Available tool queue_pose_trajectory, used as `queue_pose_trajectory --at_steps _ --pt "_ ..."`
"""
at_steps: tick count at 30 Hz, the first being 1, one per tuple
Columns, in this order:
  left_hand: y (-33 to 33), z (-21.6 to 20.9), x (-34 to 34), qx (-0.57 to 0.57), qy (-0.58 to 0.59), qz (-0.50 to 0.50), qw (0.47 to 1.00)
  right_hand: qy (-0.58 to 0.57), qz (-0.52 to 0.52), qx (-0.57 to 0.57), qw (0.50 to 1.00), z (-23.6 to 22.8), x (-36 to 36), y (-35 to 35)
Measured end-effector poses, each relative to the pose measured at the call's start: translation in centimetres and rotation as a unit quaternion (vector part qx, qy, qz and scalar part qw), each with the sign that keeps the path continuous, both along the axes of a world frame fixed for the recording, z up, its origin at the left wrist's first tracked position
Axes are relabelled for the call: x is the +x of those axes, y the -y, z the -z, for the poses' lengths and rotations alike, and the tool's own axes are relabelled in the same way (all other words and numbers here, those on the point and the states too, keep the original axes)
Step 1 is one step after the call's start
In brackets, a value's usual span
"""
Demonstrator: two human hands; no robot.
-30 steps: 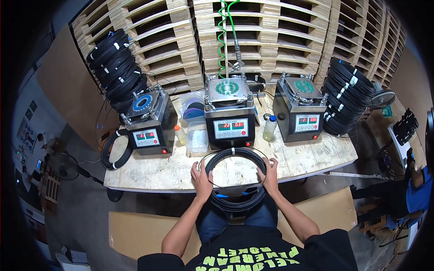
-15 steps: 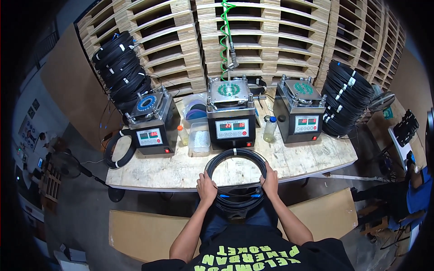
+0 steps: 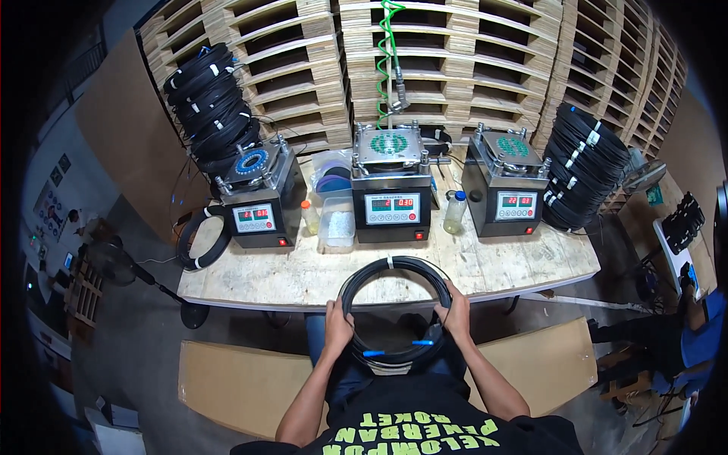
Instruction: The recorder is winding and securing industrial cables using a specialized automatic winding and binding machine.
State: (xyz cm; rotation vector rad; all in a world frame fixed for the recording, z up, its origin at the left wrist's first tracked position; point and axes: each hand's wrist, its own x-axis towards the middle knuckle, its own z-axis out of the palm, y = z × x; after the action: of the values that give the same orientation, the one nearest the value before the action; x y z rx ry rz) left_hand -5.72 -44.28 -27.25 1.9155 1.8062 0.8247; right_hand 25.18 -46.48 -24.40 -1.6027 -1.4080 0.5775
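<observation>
A round coil of black cable (image 3: 389, 264) is held between my two hands, over my lap at the table's front edge. A white band wraps the far side of the coil. On its near side lie two blue connectors (image 3: 373, 353). My left hand (image 3: 339, 327) is closed around the left side of the coil. Gripping the opposite side is my right hand (image 3: 456, 309), its fingers wrapped over the cable. A small clear plastic piece shows on the coil near my right hand.
Three black machines with round-patterned metal tops, left (image 3: 254, 216), middle (image 3: 391, 205) and right (image 3: 517, 203), stand on the wooden table (image 3: 303, 280). Stacked cable coils (image 3: 584, 171) flank them. Between machines are a tub (image 3: 336, 241) of white bits and capped bottles (image 3: 454, 214). Cardboard (image 3: 243, 379) sits below.
The coil has come closer to me and tilted, with more of its opening showing. The blue connectors now sit lower and farther toward me. Both hands keep their grip. Machine displays have changed.
</observation>
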Motion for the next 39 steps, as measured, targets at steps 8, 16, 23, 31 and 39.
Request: queue_pose_trajectory --at_steps 8,16,23,31,39 --pt "2.7 -3.1 -6.1 0.092 0.068 -0.102 0.988 0.004 -0.092 0.117 0.989 -5.1 -7.5 -3.5" --pt "-6.9 -17.5 -20.4 0.271 -0.016 -0.120 0.955 -0.036 -0.184 0.257 0.948 -12.9 -21.3 -17.0" --pt "-20.3 -25.1 -31.7 0.320 -0.061 -0.082 0.942 -0.081 -0.210 0.195 0.955 -18.6 -30.5 -28.5" --pt "-29.5 -19.9 -36.5 0.274 -0.032 -0.040 0.960 -0.054 -0.206 0.165 0.963 -12.9 -33.4 -35.2" --pt "-28.2 -16.7 -36.6 0.205 0.037 -0.049 0.977 -0.064 -0.190 0.150 0.968 -12.3 -35.1 -31.6"
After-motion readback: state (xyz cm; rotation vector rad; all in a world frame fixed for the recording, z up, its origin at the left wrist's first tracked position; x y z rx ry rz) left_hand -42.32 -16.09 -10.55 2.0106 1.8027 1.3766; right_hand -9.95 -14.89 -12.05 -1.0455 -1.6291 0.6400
